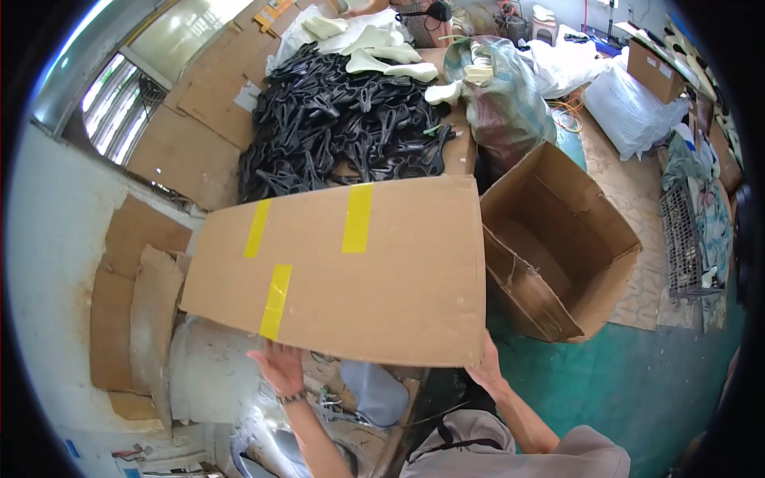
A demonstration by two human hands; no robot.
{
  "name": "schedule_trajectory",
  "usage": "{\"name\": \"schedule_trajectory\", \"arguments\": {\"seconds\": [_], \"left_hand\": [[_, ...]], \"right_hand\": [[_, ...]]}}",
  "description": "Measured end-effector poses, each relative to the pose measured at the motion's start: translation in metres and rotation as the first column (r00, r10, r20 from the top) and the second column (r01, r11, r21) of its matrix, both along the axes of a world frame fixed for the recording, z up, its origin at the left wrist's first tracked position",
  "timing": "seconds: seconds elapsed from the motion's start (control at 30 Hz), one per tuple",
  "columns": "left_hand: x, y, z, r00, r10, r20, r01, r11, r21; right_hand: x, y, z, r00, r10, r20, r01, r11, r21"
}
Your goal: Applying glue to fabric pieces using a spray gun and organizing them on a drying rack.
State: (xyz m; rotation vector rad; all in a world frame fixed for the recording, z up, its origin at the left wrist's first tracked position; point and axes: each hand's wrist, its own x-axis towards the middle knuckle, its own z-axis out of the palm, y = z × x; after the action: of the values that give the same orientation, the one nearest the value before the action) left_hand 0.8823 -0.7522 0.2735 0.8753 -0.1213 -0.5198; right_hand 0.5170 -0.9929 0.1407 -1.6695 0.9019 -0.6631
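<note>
Nearest: left hand [282,373], with splayed thumb, unclosed palm and part-hidden fingers at the near edge of the taped carton [382,287]; right hand [486,368] at the near right corner, with fingers mostly behind cardboard (impossible to tell how closed). Probably best to support both ends evenly and turn slowly. Beyond the hands: taped face toward the camera, long axis left to right, narrower-looking end leftward. Farther: black pieces [335,127] on the bench [460,155].

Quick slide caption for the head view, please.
Left hand and right hand at the near edge of a yellow-taped cardboard box, looped black pieces heaped beyond, open cardboard box at right.
</note>
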Motion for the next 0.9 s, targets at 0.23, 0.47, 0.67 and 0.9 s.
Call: {"name": "schedule_trajectory", "arguments": {"seconds": [0.23,0.47,0.67,0.9], "left_hand": [[0.065,-0.067,0.007,0.997,-0.048,0.058,0.047,0.999,0.018],[0.098,-0.065,-0.011,0.958,-0.214,0.19,0.243,0.959,-0.144],[0.159,-0.199,-0.022,0.995,0.095,0.012,-0.093,0.988,-0.123],[0.182,-0.223,-0.025,0.996,-0.063,0.067,0.075,0.981,-0.181]], "right_hand": [[0.014,0.018,-0.172,0.978,-0.124,0.165,0.0,0.798,0.602],[0.07,0.002,-0.221,0.967,-0.185,-0.178,0.121,0.941,-0.317],[0.126,-0.132,-0.274,0.953,-0.302,0.026,0.302,0.953,0.019],[0.094,-0.046,-0.252,0.939,-0.33,-0.095,0.258,0.86,-0.441]]}}
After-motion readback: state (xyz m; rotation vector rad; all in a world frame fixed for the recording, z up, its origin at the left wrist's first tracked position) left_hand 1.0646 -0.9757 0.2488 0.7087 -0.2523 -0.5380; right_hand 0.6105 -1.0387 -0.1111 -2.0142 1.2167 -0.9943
